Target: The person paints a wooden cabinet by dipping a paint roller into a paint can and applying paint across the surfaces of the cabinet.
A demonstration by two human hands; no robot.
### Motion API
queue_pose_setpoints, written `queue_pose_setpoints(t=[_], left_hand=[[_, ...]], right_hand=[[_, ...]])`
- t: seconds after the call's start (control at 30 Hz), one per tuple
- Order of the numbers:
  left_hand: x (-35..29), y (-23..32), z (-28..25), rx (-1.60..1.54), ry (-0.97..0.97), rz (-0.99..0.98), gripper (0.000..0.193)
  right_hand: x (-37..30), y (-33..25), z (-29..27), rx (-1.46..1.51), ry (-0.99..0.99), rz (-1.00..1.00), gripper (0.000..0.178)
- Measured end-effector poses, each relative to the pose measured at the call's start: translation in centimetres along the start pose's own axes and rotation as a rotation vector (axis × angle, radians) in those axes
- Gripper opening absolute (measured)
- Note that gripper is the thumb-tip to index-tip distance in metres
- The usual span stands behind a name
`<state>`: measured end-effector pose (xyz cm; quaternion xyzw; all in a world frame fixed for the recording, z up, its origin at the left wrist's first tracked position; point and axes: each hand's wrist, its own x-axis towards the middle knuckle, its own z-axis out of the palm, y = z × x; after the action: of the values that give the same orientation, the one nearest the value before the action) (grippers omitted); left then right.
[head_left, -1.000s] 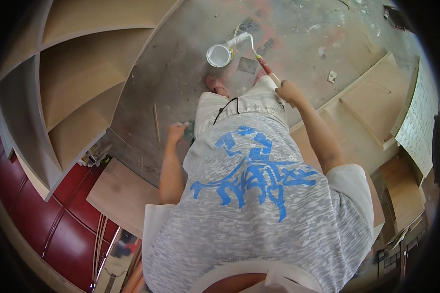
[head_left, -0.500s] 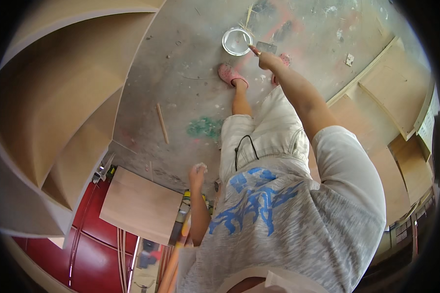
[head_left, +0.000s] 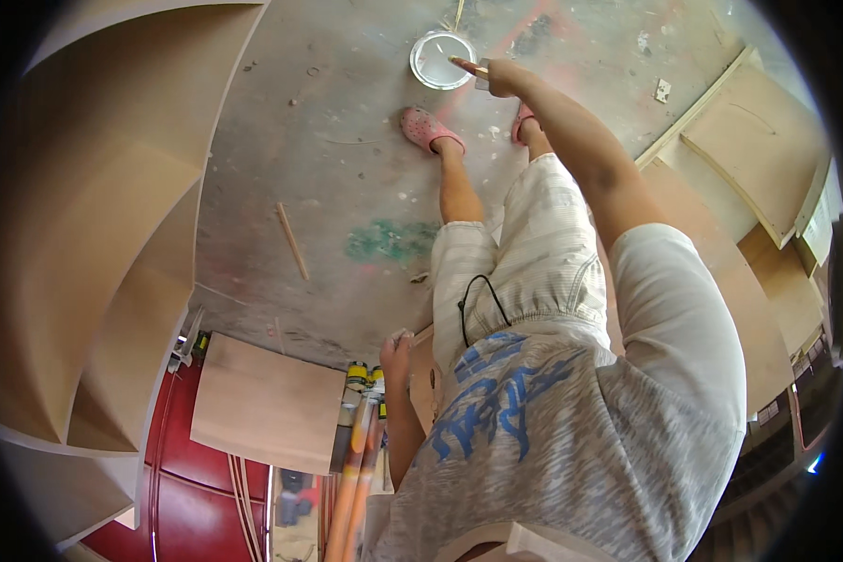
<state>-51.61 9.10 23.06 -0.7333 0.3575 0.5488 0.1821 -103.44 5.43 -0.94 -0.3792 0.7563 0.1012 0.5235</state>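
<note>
My right hand (head_left: 506, 78) reaches far forward, its fingers closed round a stick-like wooden handle (head_left: 466, 66) with a dark reddish tip. That tip points over the near right rim of a round white bucket (head_left: 415, 62) on the floor. A flat pale piece (head_left: 482, 80) shows beside the handle; I cannot tell whether it belongs to the same tool. Pale contents (head_left: 436, 64) fill the bucket. My left hand (head_left: 398, 345) hangs low by my left side, fingers curled, with whitish marks on it. What it holds, if anything, is too small to make out.
A large curved wooden shelf unit (head_left: 150, 215) rises at the left. Wooden panels (head_left: 745, 140) lie at the right. A thin wood strip (head_left: 292, 242) lies on the stained floor (head_left: 347, 187). Near my left arm stand a pale board (head_left: 267, 398), yellow-capped cans (head_left: 357, 372) and orange poles (head_left: 351, 478).
My right hand has moved slightly forward, and the handle now lies flatter and further over the bucket. My left hand has shifted right and down in view. The whole view has shifted a little.
</note>
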Motion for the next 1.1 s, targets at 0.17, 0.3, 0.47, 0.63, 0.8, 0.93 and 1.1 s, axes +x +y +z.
queue_pose_setpoints(t=[0.17, 0.3, 0.47, 0.63, 0.8, 0.93, 1.1], left_hand=[[0.6, 1.1, 0.7, -0.098, -0.01, 0.03, 0.022], [1.5, 1.4, 0.8, -0.078, 0.013, 0.025, 0.021], [0.9, 0.9, -0.5, -0.127, 0.053, 0.099, 0.023], [1.1, 0.5, -0.9, -0.117, 0.044, 0.062, 0.023], [2.3, 0.8, -0.7, -0.077, -0.039, 0.046, 0.023], [1.8, 1.6, -1.4, -0.08, 0.024, 0.135, 0.023], [2.4, 1.2, -2.1, -0.171, -0.062, 0.134, 0.019]], right_hand=[[-6.9, 1.8, -1.7, 0.065, 0.053, 0.12, 0.023], [-5.1, -0.4, -1.8, 0.05, -0.024, 0.0, 0.069], [-4.8, -3.7, -2.2, -0.025, 0.057, -0.048, 0.086], [-9.9, -2.2, -3.8, 0.149, 0.043, 0.037, 0.031], [-5.7, -5.0, -2.4, -0.021, -0.034, 0.06, 0.079], [-5.4, -4.4, -0.3, 0.049, 0.037, 0.012, 0.07], [-8.6, -0.1, 2.5, 0.066, 0.154, 0.142, 0.02]])
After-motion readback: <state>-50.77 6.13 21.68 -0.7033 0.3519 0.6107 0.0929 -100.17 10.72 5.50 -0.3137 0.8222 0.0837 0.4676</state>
